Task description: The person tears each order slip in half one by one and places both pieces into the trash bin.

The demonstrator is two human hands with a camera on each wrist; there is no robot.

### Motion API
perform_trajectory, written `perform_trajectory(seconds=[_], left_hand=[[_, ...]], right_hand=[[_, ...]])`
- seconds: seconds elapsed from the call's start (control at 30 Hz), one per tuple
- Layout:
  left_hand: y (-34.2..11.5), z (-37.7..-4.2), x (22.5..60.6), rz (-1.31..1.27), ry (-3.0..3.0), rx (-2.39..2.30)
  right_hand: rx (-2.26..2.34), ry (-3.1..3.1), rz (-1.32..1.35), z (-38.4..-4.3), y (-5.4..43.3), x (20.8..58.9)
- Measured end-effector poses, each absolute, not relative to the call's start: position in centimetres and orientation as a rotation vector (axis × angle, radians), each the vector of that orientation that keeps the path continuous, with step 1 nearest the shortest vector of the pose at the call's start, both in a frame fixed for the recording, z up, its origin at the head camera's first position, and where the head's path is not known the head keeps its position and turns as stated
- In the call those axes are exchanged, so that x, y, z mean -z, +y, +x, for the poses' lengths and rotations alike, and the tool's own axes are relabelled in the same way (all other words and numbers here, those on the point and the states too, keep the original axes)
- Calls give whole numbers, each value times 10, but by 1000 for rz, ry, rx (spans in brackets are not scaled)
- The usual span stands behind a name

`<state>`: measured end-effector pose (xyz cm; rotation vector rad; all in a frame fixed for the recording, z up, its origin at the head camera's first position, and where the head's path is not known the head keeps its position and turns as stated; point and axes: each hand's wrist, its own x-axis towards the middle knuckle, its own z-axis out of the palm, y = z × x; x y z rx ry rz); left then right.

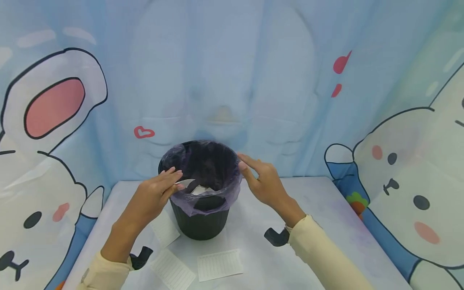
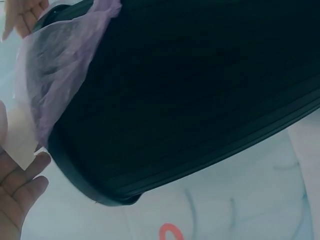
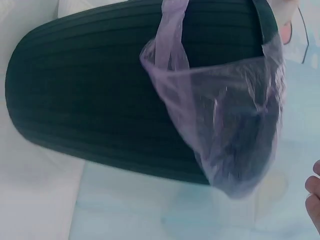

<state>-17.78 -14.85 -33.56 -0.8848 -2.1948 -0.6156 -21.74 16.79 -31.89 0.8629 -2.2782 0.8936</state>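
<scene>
A black trash bin stands upright on the table, lined with a thin purple trash bag folded over its rim. My left hand is at the bin's left front rim, with a white piece of paper between its thumb and fingers. In the left wrist view, that paper shows just past the rim. Further white paper lies inside the bin. My right hand is beside the right rim, thumb and fingers apart, holding nothing. Its fingertips show clear of the bag in the right wrist view.
Printed paper slips lie on the white table in front of the bin, several of them close together. A light blue curtain with cartoon figures hangs right behind the bin and along both sides.
</scene>
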Motion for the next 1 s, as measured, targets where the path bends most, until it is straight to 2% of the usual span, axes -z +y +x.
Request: perform_trajectory(seconds=[0.5,1.0], left_hand=[[-141,-173,333,-768,-2442,654],[-170,-151,336,-726,-2371,481]], right_hand=[[-879,-2245,773,-212,201,337],[-899,-2348,716,-207,211,377]])
